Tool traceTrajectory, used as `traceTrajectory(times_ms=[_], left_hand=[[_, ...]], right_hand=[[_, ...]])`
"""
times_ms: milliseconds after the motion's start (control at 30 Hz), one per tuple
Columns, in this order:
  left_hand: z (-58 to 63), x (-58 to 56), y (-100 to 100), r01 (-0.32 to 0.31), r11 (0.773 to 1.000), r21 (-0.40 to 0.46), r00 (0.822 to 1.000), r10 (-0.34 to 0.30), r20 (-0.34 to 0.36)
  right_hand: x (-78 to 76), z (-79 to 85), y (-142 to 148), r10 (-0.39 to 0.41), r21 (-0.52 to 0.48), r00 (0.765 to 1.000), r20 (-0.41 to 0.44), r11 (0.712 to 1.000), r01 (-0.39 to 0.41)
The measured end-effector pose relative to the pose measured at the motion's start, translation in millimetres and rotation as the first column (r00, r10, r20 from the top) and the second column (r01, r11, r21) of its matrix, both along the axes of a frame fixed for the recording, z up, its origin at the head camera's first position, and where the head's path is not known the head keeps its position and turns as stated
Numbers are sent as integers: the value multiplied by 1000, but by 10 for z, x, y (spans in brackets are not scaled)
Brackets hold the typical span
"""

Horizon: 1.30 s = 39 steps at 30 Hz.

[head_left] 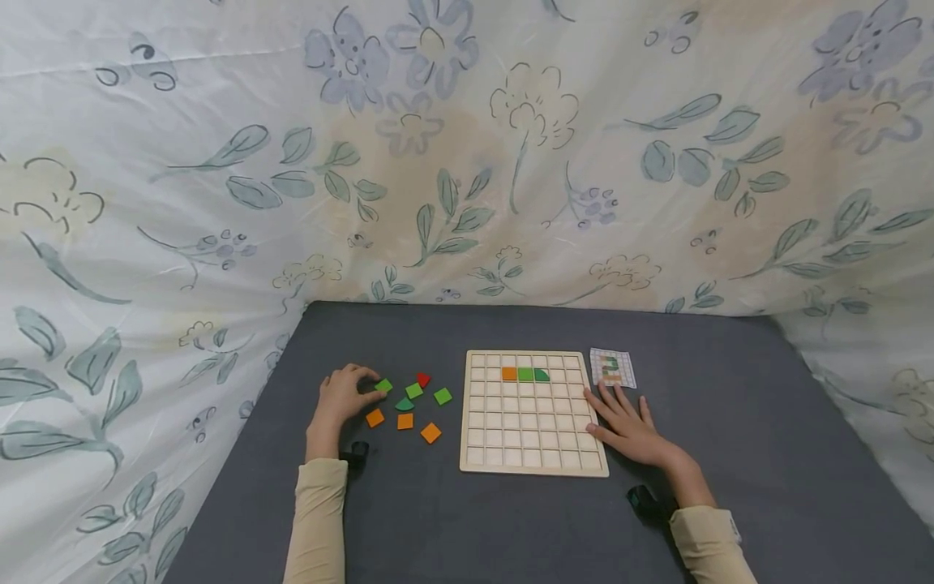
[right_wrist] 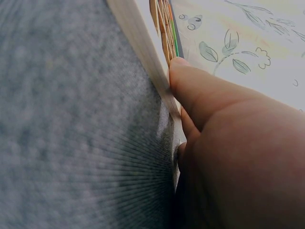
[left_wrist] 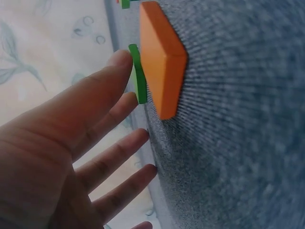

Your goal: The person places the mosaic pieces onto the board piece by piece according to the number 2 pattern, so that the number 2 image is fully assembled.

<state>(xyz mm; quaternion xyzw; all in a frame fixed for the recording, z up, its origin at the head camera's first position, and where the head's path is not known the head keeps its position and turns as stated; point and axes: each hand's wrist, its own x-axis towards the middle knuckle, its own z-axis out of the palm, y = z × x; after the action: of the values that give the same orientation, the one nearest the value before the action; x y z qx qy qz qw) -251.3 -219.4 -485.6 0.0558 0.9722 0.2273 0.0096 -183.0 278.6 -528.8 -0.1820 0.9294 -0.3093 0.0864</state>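
My left hand [head_left: 340,398] pinches a green square tile [head_left: 383,385] between thumb and index finger at the left of the table. In the left wrist view this green tile [left_wrist: 138,76] spans the thumb tip and index fingertip, the other fingers spread. An orange tile [left_wrist: 164,59] lies nearer that camera. The wooden grid board [head_left: 534,466] holds an orange square [head_left: 509,374], a green square [head_left: 525,374] and a dark green curved piece [head_left: 541,375] in one row. My right hand [head_left: 631,425] rests on the board's right edge, fingers spread; the right wrist view shows its thumb [right_wrist: 190,81] against the rim.
Loose tiles lie left of the board: green squares [head_left: 443,396], orange squares [head_left: 431,433], a red piece [head_left: 423,379] and a dark green curved piece [head_left: 404,404]. A printed pattern card [head_left: 613,368] lies beyond my right fingertips. Floral cloth [head_left: 467,219] hangs behind the dark table [head_left: 496,527].
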Motion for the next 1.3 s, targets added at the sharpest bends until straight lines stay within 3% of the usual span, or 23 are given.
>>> traceTrajectory(times_ms=[900, 1300], left_hand=[[-30, 11, 6, -32, 998, -53, 999, 31, -20], [-11, 3, 29, -8, 998, -54, 994, 2, -106]], right_hand=[[-1, 1, 0, 1, 5, 1000, -14, 1000, -1], [3, 9, -7, -4, 12, 1000, -20, 1000, 5]])
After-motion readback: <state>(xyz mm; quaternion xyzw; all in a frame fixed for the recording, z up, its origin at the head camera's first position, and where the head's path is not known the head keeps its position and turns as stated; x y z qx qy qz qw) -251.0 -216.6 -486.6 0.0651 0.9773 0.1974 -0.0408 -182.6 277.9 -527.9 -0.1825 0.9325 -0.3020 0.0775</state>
